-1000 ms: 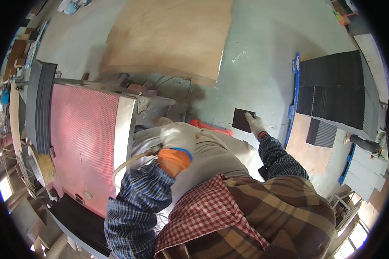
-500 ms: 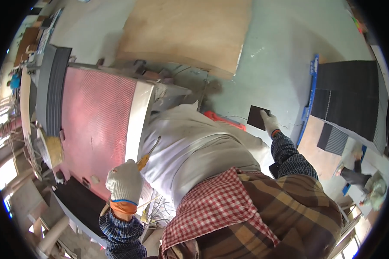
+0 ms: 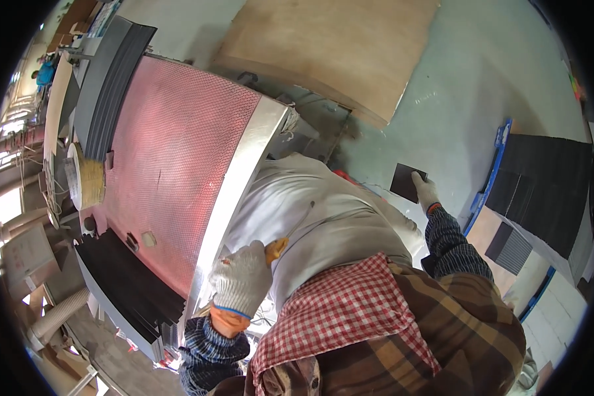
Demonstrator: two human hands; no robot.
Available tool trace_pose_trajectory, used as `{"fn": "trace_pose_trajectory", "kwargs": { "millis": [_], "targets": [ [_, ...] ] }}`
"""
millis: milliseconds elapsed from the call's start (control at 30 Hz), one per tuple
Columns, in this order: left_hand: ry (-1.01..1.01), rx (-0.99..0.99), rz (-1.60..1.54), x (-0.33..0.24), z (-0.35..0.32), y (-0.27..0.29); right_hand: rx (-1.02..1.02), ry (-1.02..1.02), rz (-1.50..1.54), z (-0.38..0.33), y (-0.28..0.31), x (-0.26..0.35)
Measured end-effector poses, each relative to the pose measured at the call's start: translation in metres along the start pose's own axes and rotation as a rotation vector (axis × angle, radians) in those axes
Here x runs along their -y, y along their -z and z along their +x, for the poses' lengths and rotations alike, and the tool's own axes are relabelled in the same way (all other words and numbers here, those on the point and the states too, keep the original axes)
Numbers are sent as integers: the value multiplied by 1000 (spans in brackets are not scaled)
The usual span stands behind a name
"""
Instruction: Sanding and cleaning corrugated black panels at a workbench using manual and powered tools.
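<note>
My left hand (image 3: 241, 280), in a white knit glove, is closed around the yellow handle of a tool (image 3: 277, 249) with a thin metal shaft, like a screwdriver; the shaft points away over the pale cloth on my lap (image 3: 297, 198). My right hand (image 3: 428, 191), also gloved, stretches out to the right. Between its thumb and fingers it pinches a small, flat, dark square piece (image 3: 404, 181) by one edge, above the floor. Left of my lap stands a table with a red-pink perforated top (image 3: 178, 152) and a pale metal edge.
Dark sheets are stacked at the table's far end (image 3: 109, 86), and black strips (image 3: 125, 284) at its near end. A yellowish roll (image 3: 89, 178) sits along its left side. A brown board (image 3: 330, 53) lies ahead; a black stack (image 3: 548, 185) stands beside a blue pallet edge (image 3: 488, 178) at right.
My view has turned, so the table appears farther right. My left hand has come nearer my lap with the yellow-handled tool. My right hand still holds the dark square piece.
</note>
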State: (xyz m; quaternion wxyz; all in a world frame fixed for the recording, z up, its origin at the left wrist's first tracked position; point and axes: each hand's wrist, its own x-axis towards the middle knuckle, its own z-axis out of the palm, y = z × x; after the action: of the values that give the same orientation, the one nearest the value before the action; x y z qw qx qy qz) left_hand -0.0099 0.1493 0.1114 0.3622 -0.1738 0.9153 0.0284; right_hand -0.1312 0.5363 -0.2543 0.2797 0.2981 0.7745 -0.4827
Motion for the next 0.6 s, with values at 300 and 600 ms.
{"fn": "trace_pose_trajectory", "kwargs": {
  "millis": [300,600],
  "targets": [
    [460,-49,-63,54,-9,-48,18,27,-15,0,10,-8],
    [434,-69,-253,22,6,-47,126,-11,-89,0,-13,17]
  ]
}}
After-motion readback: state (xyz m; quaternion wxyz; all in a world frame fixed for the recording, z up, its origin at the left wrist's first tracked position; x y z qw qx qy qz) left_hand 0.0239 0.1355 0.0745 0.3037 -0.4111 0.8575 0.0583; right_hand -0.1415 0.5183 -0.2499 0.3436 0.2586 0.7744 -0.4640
